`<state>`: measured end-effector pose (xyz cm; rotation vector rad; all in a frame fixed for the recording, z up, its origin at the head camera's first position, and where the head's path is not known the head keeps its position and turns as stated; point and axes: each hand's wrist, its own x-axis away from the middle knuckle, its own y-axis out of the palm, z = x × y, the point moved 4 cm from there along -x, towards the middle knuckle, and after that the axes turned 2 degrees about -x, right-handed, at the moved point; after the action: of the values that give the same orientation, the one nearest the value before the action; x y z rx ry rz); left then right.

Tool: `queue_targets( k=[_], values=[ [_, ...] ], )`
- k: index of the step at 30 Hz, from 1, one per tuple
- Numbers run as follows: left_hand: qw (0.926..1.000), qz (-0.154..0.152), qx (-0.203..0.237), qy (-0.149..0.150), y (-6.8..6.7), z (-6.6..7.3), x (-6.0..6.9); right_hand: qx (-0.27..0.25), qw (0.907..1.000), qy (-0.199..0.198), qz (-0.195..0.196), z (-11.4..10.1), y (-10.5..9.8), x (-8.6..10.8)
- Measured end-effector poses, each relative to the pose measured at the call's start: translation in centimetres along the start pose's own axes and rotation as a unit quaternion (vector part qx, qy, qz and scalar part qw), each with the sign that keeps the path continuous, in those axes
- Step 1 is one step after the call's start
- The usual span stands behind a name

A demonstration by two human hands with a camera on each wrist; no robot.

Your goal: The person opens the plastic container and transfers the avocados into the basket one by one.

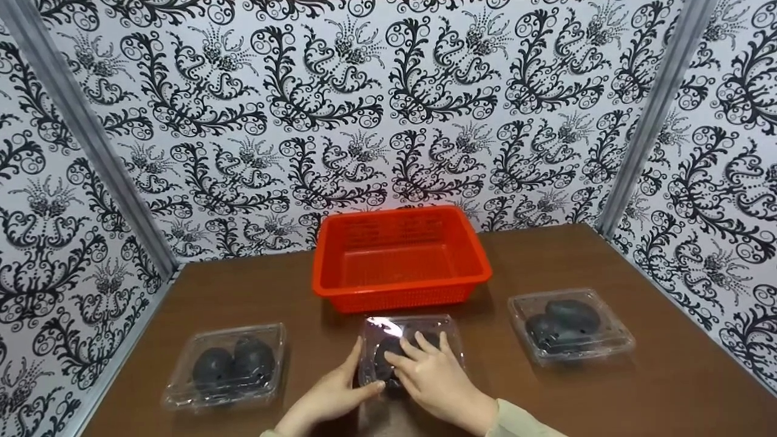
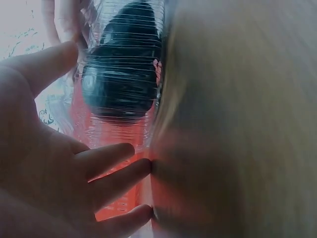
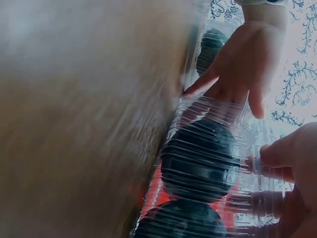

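Observation:
A clear plastic clamshell box stands on the table between both hands, with dark avocados inside. My left hand lies along the box's left side, its thumb by the front corner and its fingers extended. In the left wrist view, the fingertips of that left hand reach down to the tabletop. My right hand rests on the lid with spread fingers, hiding part of the box. The right wrist view shows the box's ribbed side wall with avocados behind it.
An orange-red plastic basket stands just behind the box. Similar clamshells with avocados sit at the left and right. All stand on the brown table, with patterned walls behind and at both sides.

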<state>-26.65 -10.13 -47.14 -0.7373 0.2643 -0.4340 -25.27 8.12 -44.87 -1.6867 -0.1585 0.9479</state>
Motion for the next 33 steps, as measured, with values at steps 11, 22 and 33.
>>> queue_targets(
  k=[11, 22, 33],
  values=[
    [0.9970, -0.030, 0.071, -0.012, 0.5, 0.5, -0.2, -0.004, 0.9991, 0.027, -0.032, -0.1, 0.1, -0.4],
    [0.9982, 0.001, 0.047, -0.036, 0.7, 0.3, -0.2, -0.044, 0.9979, 0.046, -0.006, 0.4, -0.4, -0.7],
    [0.9989, 0.004, 0.029, -0.037, 0.4, 0.1, 0.3, -0.091, 0.9926, 0.066, -0.045, 0.5, -1.0, -1.1]
  ],
)
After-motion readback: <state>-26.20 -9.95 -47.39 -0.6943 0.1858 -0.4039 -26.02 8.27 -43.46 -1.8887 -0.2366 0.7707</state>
